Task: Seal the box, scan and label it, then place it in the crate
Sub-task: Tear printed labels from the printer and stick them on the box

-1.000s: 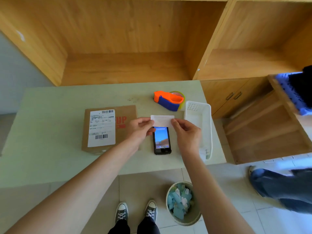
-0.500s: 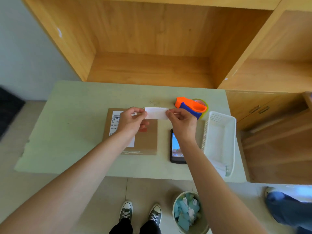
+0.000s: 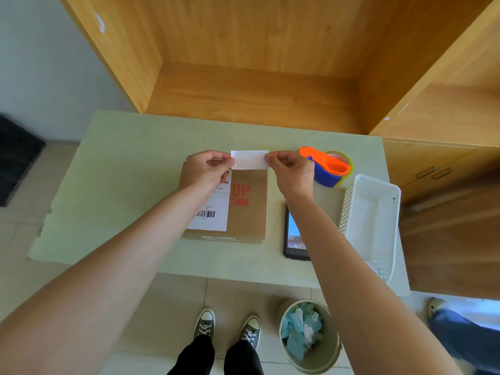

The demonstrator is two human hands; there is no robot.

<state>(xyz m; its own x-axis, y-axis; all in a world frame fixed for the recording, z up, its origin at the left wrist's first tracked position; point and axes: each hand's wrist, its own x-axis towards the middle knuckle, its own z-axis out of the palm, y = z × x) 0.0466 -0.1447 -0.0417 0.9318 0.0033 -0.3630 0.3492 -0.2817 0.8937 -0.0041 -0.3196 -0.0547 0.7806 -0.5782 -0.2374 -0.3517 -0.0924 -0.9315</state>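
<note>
A flat brown cardboard box (image 3: 249,212) lies on the pale green table (image 3: 130,190). It bears a white shipping label with barcodes and red "UP" print. Just above the box's far edge I hold a small blank white label (image 3: 250,159) stretched between both hands. My left hand (image 3: 208,169) pinches its left end and my right hand (image 3: 290,171) pinches its right end. A black phone (image 3: 293,236) with a lit screen lies right of the box, partly under my right forearm. A white plastic crate (image 3: 370,220) stands at the table's right edge.
An orange and blue tape dispenser (image 3: 328,169) sits behind my right hand. Wooden shelving (image 3: 243,77) rises behind the table. A bin with paper scraps (image 3: 308,336) stands on the floor by my shoes. Another person's leg and shoe (image 3: 460,336) show at the lower right.
Both hands carried the white label from above the phone leftward and away from me, to the box's far edge. The camera view shifted right and closer.
</note>
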